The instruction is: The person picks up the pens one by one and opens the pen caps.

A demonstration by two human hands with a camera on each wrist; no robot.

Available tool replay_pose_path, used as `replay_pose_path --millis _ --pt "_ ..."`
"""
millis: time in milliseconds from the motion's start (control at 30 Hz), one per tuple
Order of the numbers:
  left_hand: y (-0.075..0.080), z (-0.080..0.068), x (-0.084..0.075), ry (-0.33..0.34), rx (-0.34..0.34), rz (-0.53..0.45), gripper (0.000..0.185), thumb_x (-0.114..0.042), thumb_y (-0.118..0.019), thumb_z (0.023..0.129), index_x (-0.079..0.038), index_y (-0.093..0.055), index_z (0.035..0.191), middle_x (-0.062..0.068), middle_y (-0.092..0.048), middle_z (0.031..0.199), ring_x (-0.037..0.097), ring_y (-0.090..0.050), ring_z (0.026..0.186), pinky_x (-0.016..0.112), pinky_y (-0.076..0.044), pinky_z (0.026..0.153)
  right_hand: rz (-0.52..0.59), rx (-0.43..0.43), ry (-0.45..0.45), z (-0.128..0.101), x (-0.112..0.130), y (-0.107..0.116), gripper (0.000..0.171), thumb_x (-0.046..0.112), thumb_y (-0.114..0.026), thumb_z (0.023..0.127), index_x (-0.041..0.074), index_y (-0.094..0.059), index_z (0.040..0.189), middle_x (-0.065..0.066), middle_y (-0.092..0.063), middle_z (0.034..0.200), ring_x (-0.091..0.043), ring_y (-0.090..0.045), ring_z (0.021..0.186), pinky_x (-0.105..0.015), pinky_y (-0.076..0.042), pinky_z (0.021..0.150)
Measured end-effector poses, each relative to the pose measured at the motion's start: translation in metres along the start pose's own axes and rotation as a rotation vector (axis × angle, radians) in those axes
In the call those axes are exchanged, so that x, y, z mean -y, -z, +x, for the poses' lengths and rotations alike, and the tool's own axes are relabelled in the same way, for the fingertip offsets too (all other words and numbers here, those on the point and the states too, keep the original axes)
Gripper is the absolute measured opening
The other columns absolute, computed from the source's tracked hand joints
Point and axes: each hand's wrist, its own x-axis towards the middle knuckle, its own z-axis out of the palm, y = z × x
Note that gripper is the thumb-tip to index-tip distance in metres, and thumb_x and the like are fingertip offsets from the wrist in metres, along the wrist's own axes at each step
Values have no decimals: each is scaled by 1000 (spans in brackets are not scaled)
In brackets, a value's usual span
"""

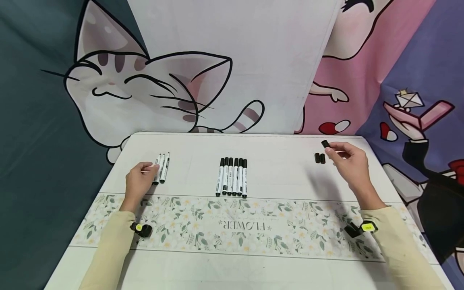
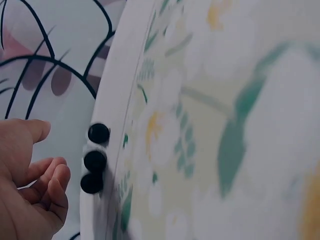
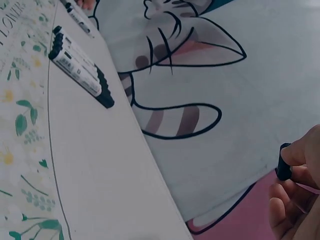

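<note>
At the left of the table, my left hand [image 1: 139, 181] is right beside three uncapped white markers [image 1: 164, 168]. The left wrist view shows the black ends [image 2: 98, 133] of these markers, with the left thumb and fingers spread apart and holding nothing. My right hand [image 1: 349, 163] pinches a black marker cap [image 1: 325, 143] between thumb and fingers, raised over the far right of the table. Two more black caps [image 1: 320, 158] stand side by side just left of that hand. In the right wrist view the pinched cap [image 3: 284, 162] shows between the thumb and fingertips.
Several capped markers [image 1: 232, 177] lie in a neat row mid-table, black caps pointing away. A flower-patterned strip [image 1: 246, 225] crosses the white table [image 1: 275, 161]. Behind the far edge hangs a cloth backdrop [image 1: 275, 72] with cartoon drawings.
</note>
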Motion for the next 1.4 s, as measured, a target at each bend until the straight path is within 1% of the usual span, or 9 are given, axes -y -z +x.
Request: replay_pose_path --millis 200,500,633,833,1000,1067,1167,1300,1400 --pt "-5 -9 -10 -49 36 18 57 -49 -59 101 -4 -62 135 15 -68 113 27 -63 99 29 -51 69 13 -27 -100 11 -17 1 43 33 -72 97 -1 -70 122 28 -62 84 5 -62 75 -11 -50 63" --pt "-15 -25 -22 -131 94 17 52 -46 -61 102 -4 -64 131 12 -69 110 23 -62 95 30 -50 71 44 -39 -250 26 -49 0 46 39 -71 96 1 -68 123 26 -62 78 4 -63 71 -13 -50 61" --pt "-20 -30 -25 -160 131 8 50 -44 -62 102 -4 -65 131 11 -69 111 22 -63 95 29 -50 74 53 -36 -313 30 -64 -1 41 40 -71 96 6 -69 119 26 -65 74 2 -65 70 -15 -51 62" --pt "-25 -40 -31 -188 188 -19 49 -42 -62 102 -4 -64 133 11 -69 111 23 -64 97 35 -52 81 42 -20 -409 36 -86 -4 31 44 -71 95 18 -70 109 27 -67 71 0 -68 70 -16 -51 63" --pt "-29 -45 -38 -215 220 -36 47 -40 -63 102 -4 -64 132 10 -69 112 24 -64 98 39 -52 83 3 -7 -493 39 -97 -7 26 50 -69 94 26 -67 103 26 -68 69 -4 -68 65 -23 -51 58" --pt "-31 -47 -40 -232 227 -41 46 -39 -64 102 -4 -64 132 10 -69 111 24 -65 98 40 -52 83 -9 -6 -523 40 -100 -8 28 51 -69 94 25 -67 104 25 -69 67 -4 -67 63 -24 -49 55" --pt "-35 -51 -45 -255 236 -46 45 -38 -64 102 -4 -65 131 8 -70 110 23 -65 97 42 -53 84 -34 -7 -547 41 -105 -11 34 51 -68 95 20 -68 108 24 -67 66 -4 -65 63 -23 -48 54" --pt "-39 -56 -52 -284 259 -72 44 -37 -66 101 -4 -65 131 6 -70 109 21 -65 97 42 -53 85 -85 -5 -549 41 -111 -14 45 51 -65 96 11 -68 117 24 -62 65 -3 -63 65 -20 -48 54" --pt "-42 -58 -58 -303 274 -80 43 -36 -67 101 -5 -66 130 5 -70 109 19 -64 96 41 -52 85 -122 5 -537 41 -113 -15 50 51 -64 96 9 -68 121 25 -60 64 -2 -62 65 -19 -48 54"
